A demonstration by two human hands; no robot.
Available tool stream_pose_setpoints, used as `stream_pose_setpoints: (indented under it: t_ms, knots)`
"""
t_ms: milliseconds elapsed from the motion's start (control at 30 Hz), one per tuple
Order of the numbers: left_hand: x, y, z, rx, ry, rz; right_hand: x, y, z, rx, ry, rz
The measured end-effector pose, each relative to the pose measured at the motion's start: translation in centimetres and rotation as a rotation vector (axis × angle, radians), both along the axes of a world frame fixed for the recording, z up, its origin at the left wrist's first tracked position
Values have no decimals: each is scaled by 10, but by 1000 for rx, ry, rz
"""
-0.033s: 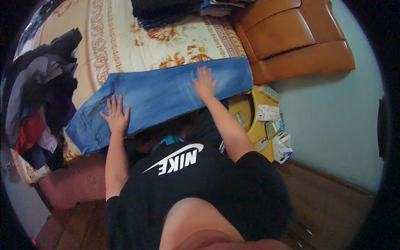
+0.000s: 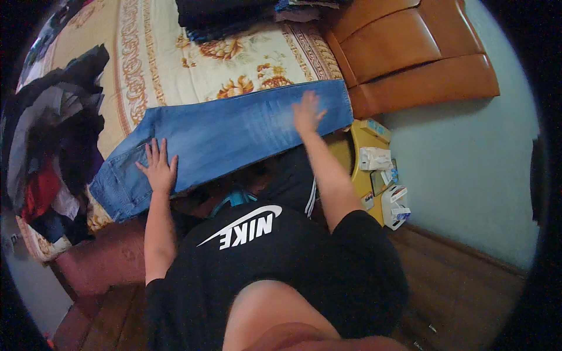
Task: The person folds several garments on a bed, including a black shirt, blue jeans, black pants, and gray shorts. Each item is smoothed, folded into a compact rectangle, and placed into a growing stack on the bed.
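A pair of blue jeans [image 2: 234,137], folded lengthwise, lies along the near edge of a bed with a cream floral bedspread [image 2: 175,64]. My left hand [image 2: 157,167] rests flat on the jeans near the waist end, fingers spread. My right hand [image 2: 307,112] presses flat on the leg end, further right and further onto the bed, also with fingers apart. Neither hand grips the cloth. My black T-shirt fills the lower middle of the view.
A heap of dark and red clothes [image 2: 52,146] covers the bed's left side. Folded dark garments [image 2: 234,14] are stacked at the far edge. An orange wooden headboard [image 2: 410,58] stands right, with a yellow bedside table [image 2: 366,140] holding small boxes. Wooden floor [image 2: 468,281] lies below.
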State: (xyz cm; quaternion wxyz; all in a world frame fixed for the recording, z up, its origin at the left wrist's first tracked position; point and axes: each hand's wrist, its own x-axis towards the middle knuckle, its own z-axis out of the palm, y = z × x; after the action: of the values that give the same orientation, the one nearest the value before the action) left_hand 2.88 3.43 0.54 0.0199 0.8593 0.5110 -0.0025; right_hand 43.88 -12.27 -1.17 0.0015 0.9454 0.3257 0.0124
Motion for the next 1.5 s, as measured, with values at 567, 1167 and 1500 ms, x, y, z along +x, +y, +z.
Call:
stream_pose_setpoints:
  t_ms: [567,1167,1500]
  knots:
    - [9,4,-14,84,150,-36,146,-25,-8,323,173,-395]
    - [18,-7,-27,-30,164,33,203,-84,35,75,637,-39]
    - [129,-135,-9,-477,-228,-821,214,-94,89,262,489,211]
